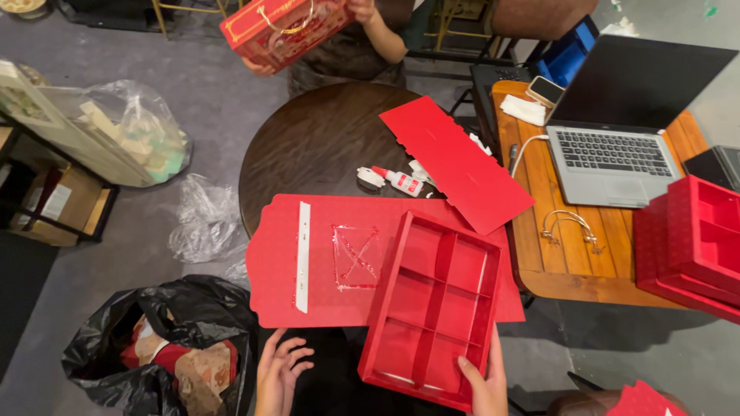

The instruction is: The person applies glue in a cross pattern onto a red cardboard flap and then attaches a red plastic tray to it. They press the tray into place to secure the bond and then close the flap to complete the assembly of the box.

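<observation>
Rubbish fills the black bag (166,350) on the floor, well left of your left hand (279,375). That hand hovers just below the near edge of the flat red card sheet (324,266), its fingers (297,356) spread wide and holding nothing. Up from those fingers, on the sheet, lie a white strip (303,256) and a clear square of film with crossed glue lines (354,256). Farther up, on the round dark surface (316,139), a small glue bottle (401,182) lies on its side. Right of your left fingers sits the red divided tray (432,304), partly on the sheet and overhanging toward you. Your right hand (484,381) grips its near right corner, fingers closed over the rim. Beyond them a second red card panel (455,162) lies tilted. Farther right, the wooden surface (586,270) carries an open laptop (617,131), two metal handles (570,227) and stacked red boxes (694,246). At the top, another person's hands hold a red gift box (285,27).
</observation>
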